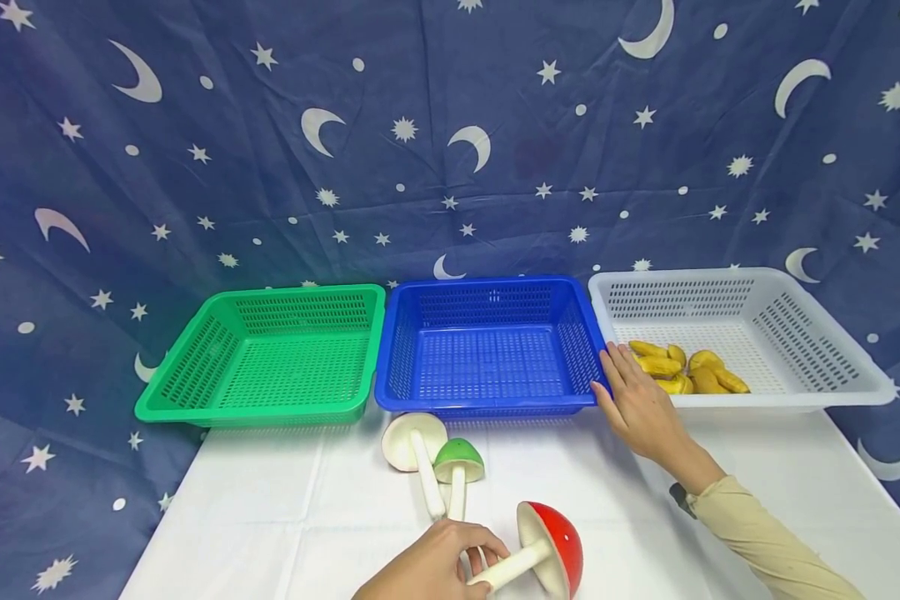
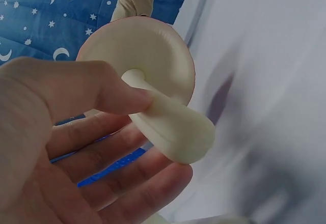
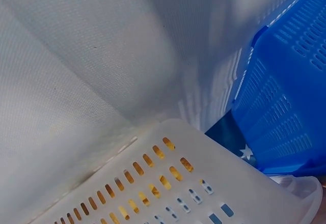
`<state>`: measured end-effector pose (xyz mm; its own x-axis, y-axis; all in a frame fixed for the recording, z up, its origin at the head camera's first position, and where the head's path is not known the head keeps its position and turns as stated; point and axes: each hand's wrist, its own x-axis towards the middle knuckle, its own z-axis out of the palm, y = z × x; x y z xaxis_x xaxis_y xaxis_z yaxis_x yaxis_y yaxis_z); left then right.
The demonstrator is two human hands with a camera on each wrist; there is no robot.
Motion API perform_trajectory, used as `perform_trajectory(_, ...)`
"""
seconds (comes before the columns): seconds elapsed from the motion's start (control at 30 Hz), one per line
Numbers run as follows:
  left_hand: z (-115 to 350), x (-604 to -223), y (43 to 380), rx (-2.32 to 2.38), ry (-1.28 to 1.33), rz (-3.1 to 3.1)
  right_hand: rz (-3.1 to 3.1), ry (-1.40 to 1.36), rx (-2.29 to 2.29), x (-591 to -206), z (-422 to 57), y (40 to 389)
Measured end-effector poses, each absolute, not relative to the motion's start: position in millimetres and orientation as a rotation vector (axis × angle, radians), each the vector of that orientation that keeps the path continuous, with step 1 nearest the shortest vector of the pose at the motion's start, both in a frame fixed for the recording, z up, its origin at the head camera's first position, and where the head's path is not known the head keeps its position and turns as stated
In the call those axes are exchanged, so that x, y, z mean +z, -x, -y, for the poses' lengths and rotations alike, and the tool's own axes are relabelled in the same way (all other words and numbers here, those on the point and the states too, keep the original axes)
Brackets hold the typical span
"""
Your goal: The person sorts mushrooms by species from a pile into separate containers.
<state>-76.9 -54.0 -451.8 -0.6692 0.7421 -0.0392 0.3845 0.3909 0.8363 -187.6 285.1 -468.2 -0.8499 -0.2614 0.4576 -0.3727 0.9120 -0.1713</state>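
My left hand (image 1: 437, 563) pinches the white stem of a toy mushroom with a red cap (image 1: 567, 546). In the left wrist view its pale underside (image 2: 153, 40) faces the camera, with the thumb over the stem. Just beyond this hand lie a green-capped toy mushroom (image 1: 459, 457) and one with a pale round underside (image 1: 403, 442), stems side by side. My right hand (image 1: 640, 414), fingers extended, rests at the front left corner of the white basket (image 1: 787, 401), beside the blue basket (image 1: 487, 406). Several yellow, lumpy pieces (image 1: 708, 375) lie inside the white basket near that hand.
A green basket (image 1: 262, 414) stands left of the blue one, the three baskets forming a row at the back of the white-covered table (image 1: 262, 500). Behind them hangs a dark blue cloth (image 1: 390, 192) with moons and stars.
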Motion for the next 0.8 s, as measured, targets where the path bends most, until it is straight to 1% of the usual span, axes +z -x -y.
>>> perform_trajectory(0.13, 55.6, -442.8, 80.3, 1.168, -0.967, -2.293, 2.628, -0.458, 0.347, -467.9, -285.1, 187.9)
perform_trajectory(0.33, 55.6, -437.6, 90.9, 1.121, -1.212, -2.401, 2.624, -0.453, 0.331, -468.6, -284.9, 187.9)
perform_trajectory(0.47, 55.7, -430.2, 97.7, 1.123, -1.239, -2.414, 2.625, -0.454, 0.338, -469.1, -285.0, 188.2)
perform_trajectory(0.8, 59.5, -407.0, 113.8, 1.131, -1.196, -2.415, 2.635, -0.435, 0.333, -468.3, -284.2, 187.8)
